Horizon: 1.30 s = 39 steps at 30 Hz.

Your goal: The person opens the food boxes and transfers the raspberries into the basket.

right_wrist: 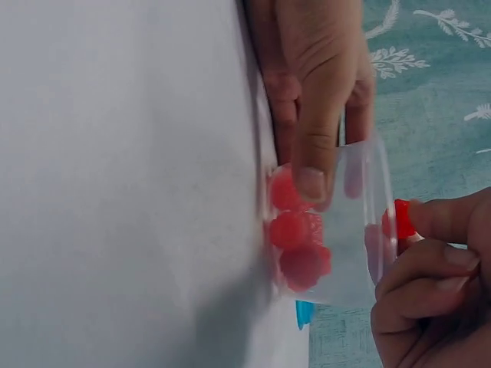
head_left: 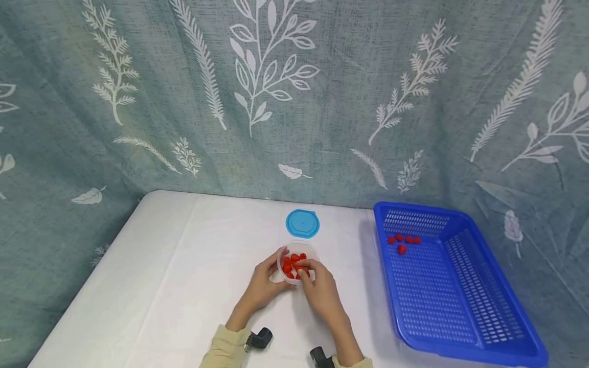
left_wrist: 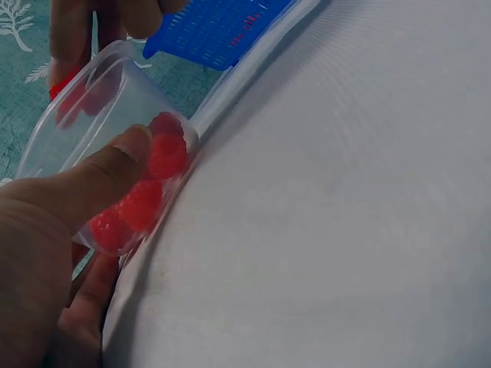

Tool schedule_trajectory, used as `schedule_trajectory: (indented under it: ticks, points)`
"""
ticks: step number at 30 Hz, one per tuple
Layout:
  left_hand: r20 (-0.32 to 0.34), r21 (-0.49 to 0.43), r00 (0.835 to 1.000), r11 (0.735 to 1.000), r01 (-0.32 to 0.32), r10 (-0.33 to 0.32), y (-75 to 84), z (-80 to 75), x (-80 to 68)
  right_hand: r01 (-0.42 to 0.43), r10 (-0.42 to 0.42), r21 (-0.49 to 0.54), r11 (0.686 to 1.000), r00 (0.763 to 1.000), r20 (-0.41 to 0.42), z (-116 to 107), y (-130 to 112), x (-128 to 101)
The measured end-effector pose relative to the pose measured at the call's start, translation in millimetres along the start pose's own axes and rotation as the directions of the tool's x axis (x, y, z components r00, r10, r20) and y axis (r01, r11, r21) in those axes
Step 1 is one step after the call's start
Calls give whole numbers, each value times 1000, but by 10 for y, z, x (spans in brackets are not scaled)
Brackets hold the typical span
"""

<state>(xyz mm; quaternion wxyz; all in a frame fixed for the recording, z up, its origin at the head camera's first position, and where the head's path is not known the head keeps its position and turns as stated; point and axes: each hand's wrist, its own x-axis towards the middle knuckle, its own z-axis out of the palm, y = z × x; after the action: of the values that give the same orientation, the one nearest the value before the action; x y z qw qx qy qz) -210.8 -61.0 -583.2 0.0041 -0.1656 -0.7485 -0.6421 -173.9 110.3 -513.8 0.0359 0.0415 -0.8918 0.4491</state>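
Left hand (head_left: pixel 262 286) gripping clear cup (head_left: pixel 296 261) of red berries; right hand (head_left: pixel 322 291) pinching one berry (right_wrist: pixel 402 218) at rim. Blue lid (head_left: pixel 302 223) just beyond, blue basket (head_left: pixel 488 327) right of both.

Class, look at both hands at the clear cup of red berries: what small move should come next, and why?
Probably lift the right hand clear of the cup and carry its berry toward the blue basket. That hand already pinches one berry at the rim, the left hand steadies the cup on the table, and a few berries already lie in the basket, so the pinch looks finished.
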Motion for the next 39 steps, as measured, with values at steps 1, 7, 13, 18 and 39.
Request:
schedule_trajectory:
  ticks: [1,7,13,18,39]
  points:
    - [3,3,1000,1000,2,-2,-3,-2,0,-8,8,15,1000,1000,0,-23,-13,-12]
    - [14,32,1000,999,22,-22,13,-1,2,-46,45,122,992,999,11,-220,-100,-91]
    - [7,47,999,998,40,-40,31,-5,-2,-71,61,186,980,996,63,-497,-214,-230]
    - [-3,51,999,997,54,-54,22,-15,-26,-140,123,209,968,988,94,-805,-275,-370]
    - [-10,30,998,998,59,-59,-6,30,-6,92,-114,-185,978,987,-111,-2451,101,-225]
